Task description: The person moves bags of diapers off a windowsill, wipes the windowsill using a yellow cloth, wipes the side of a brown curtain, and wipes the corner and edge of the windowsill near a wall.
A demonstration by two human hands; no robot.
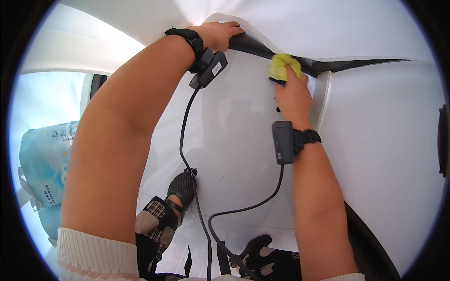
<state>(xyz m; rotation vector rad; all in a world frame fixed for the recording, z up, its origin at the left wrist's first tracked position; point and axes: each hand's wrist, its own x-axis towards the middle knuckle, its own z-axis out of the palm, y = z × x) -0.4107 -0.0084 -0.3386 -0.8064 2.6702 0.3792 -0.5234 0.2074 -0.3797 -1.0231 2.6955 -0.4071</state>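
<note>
My right hand [295, 95] grips a bunched yellow-green cloth [284, 66] with a dark edge, held against a black strip [256, 46] along the base of a white surface. That strip runs between the glossy pale floor [239, 116] and a white sheet-like panel [337, 28] with a wavy lower edge. At the top, my left hand [218, 34] rests by the strip's left end, at the panel's edge, its fingers spread. The undersides of those fingers are hidden. Both wrists wear black straps with cabled box-shaped devices.
A light blue plastic-wrapped package [45, 165] stands at the left. Black cables [210, 242] hang down past my woven black shoe [182, 188]; the other shoe [258, 244] is at the bottom. A white upright edge [324, 98] and white panel [379, 140] border the right side.
</note>
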